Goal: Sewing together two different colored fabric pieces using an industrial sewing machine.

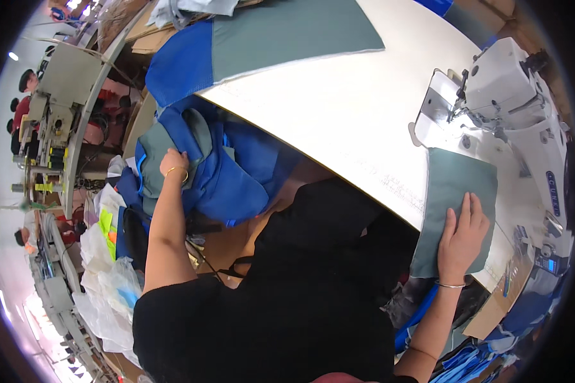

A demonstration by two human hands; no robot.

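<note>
At the left, beside the table, my left hand (174,164) is closed on the grey-green part of a bunched piece of fabric. It lies in a heap of blue and grey-green fabric (233,188) below the table edge. My right hand (464,239) rests flat, fingers stretched, on a grey-green fabric panel (461,175). This panel lies on the white table, its lower corner reaching over the near edge. The panel's far end is close to the white sewing machine (501,83), whose needle area is lit.
A large blue and grey-green panel (294,38) covers the far left part of the white table (313,108). White plastic bags (105,274) stand at the left. Blue strips (457,367) hang at the lower right. More sewing machines (70,83) and people are farther left.
</note>
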